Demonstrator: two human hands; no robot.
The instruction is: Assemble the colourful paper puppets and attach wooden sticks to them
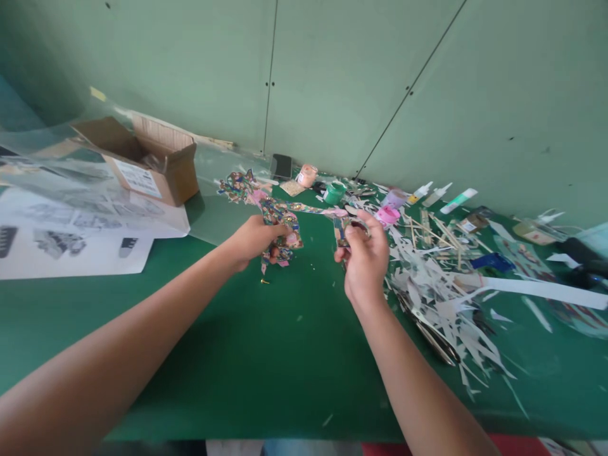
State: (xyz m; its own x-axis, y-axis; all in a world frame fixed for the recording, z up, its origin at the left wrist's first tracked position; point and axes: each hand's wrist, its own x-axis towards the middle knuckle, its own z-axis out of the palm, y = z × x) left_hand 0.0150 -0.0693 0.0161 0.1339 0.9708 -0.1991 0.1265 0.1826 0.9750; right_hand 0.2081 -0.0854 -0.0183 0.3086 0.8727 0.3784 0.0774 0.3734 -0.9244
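Here the left hand (254,239) is pinching a bunch of the colourful strip (280,218), and the right hand (363,256) is pinching its other end, holding it above the worktop (285,342). Paper scraps (441,285) are lying right of the right hand.

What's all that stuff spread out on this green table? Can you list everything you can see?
table: one, green top, fills the lower view
patterned paper strip: one, multicoloured, held between both hands
cardboard box: one, brown, open, far left
printed sheets: a few, white with grey pictures, left edge
clear plastic sheet: one, see-through, beside the box
paint pot: one, green, by the wall
pink lid: one, right of the right hand
small bottles: three, white, far right by the wall
paper scraps: many, white, piled on the right
scissors: one pair, dark, under the scraps
left hand: fingers closed on the strip's bunched end
right hand: fingers pinching the strip's other end
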